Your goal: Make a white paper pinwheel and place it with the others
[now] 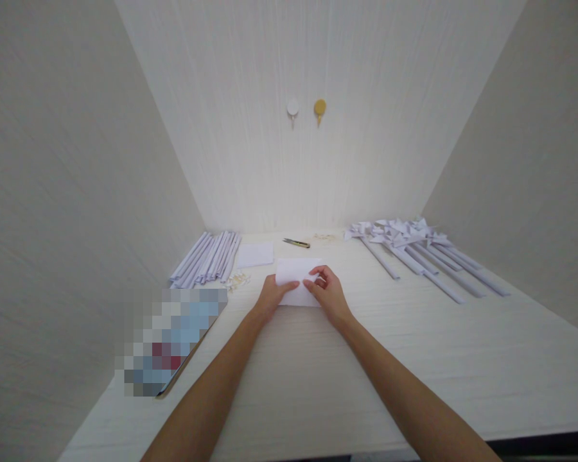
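A white sheet of paper [293,296] is held over the middle of the table, with its upper part seeming to be folded. My left hand [270,296] grips its left side, thumb lying across the front and fingers hidden behind. At the right edge, my right hand [328,292] is closed, with thumb and fingertips pinching the paper. Just behind to the left lies a square of white paper [255,255]. A pair of thread snips [297,243] rests farther back.
Rolled paper tubes [212,256] are stacked at the back left, with small pale bits [237,281] beside them. Several paper pinwheels on tube sticks [404,237] lie at the back right. A blurred-out flat device [187,337] is at the left. Two hooks [320,108] hang on the back wall.
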A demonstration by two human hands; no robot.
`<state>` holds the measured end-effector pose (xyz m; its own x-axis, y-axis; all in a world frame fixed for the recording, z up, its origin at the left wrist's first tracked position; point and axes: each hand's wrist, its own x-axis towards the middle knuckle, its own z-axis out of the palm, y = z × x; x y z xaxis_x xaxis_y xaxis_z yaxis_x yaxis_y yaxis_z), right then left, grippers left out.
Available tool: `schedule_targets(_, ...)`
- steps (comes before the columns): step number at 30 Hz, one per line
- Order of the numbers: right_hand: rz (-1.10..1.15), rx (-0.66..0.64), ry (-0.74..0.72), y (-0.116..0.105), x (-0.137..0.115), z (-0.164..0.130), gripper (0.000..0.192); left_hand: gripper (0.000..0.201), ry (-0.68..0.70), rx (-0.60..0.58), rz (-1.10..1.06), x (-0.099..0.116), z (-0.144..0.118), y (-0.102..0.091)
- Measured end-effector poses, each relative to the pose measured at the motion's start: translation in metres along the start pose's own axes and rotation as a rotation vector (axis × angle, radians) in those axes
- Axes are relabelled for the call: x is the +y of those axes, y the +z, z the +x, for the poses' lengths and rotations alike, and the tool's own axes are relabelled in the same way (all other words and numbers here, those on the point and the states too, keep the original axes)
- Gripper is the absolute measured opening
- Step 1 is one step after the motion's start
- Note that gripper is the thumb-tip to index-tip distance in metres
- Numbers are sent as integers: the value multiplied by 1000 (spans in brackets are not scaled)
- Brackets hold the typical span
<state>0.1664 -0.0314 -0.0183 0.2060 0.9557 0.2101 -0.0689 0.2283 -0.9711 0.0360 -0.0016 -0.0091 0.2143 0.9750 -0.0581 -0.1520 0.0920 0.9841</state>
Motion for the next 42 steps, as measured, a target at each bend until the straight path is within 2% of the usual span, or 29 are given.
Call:
schedule_targets(5, 196, 65, 47, 7, -1, -4, 51, 36, -23, -3, -48, 1, -1, 2)
schedule_targets(12, 251, 96, 109, 11, -4, -6, 55, 37, -38, 39, -22, 1, -2, 4)
schedule_targets(17, 221, -4, 166, 0, -5, 2, 59, 35, -60, -10, -1, 0, 1, 0)
schedule_targets(21, 188, -94, 176, -5, -5, 5, 61, 36, -15, -18, 70, 1, 2, -2)
schedule_targets(24, 155, -95, 151, -5, -3, 5, 59, 32, 12, -12, 98, 1, 2, -2)
schedule_targets(26, 143, -39, 104, -5, -2, 6, 55, 29, 15, 18, 77, 0, 2, -1)
schedule_targets(30, 190, 55, -33, -7, -3, 6, 39, 33, 36, 166, -85, -2, 4, 3)
schedule_targets(34, 143, 4, -143, -8, 0, 5, 23, 34, 30, 296, -224, -1, 5, 6)
schedule_targets(38, -15, -61, -202, -4, 4, 1, 35, 34, 35, 301, -259, 1, 4, 8)
schedule_targets(42, -111, -82, -197, 1, 4, -2, 17, 35, 77, 258, -255, 0, 3, 8)
